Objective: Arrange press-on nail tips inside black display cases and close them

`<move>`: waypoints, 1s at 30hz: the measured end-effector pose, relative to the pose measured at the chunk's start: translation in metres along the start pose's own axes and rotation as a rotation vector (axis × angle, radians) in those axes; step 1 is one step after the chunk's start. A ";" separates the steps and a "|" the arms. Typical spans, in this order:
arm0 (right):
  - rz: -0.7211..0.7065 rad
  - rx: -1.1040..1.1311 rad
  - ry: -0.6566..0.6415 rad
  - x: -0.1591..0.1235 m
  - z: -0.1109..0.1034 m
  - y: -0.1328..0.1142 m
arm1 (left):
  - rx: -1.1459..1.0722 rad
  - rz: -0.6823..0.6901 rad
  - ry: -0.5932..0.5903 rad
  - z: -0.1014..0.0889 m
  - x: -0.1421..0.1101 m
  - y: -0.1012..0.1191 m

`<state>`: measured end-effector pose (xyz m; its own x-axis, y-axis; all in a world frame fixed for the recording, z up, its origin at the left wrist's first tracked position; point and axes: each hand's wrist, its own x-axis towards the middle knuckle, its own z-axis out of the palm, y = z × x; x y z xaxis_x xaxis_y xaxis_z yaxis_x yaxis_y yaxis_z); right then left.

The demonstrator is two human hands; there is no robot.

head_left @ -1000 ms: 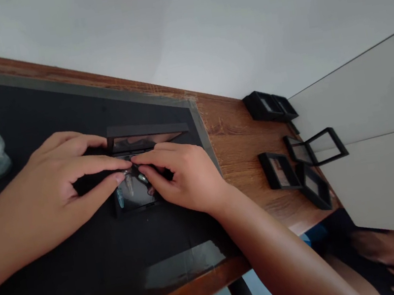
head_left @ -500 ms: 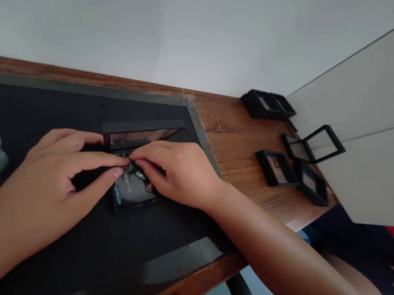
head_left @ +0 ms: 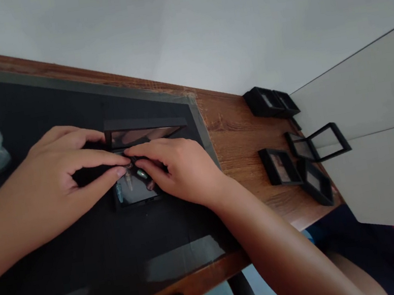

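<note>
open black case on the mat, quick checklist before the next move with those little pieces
1. Lid of the open case raised: ok.
2. Small pieces lie inside the case: ok.
3. Left hand and right hand fingertips meet over the pieces: ok.
4. Firm pinch on a piece: cannot tell, fingers hide it.
5. Case sits fully on the black mat: ok.
6. Spare cases apart from the hands: ok.
</note>
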<state>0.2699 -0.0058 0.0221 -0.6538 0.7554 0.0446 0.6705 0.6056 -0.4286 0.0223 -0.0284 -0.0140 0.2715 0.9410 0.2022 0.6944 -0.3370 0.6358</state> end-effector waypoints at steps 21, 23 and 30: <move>-0.033 -0.005 0.047 -0.010 -0.005 0.005 | 0.042 0.099 0.075 0.005 -0.006 -0.009; -0.044 0.019 0.056 -0.009 -0.004 0.005 | 0.038 0.112 0.105 0.005 -0.006 -0.009; -0.043 0.037 0.107 0.000 0.002 0.004 | 0.047 0.096 0.088 0.004 0.001 -0.001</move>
<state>0.2715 -0.0037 0.0188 -0.6393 0.7524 0.1587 0.6278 0.6299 -0.4573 0.0246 -0.0268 -0.0176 0.2802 0.9028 0.3262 0.6993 -0.4248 0.5750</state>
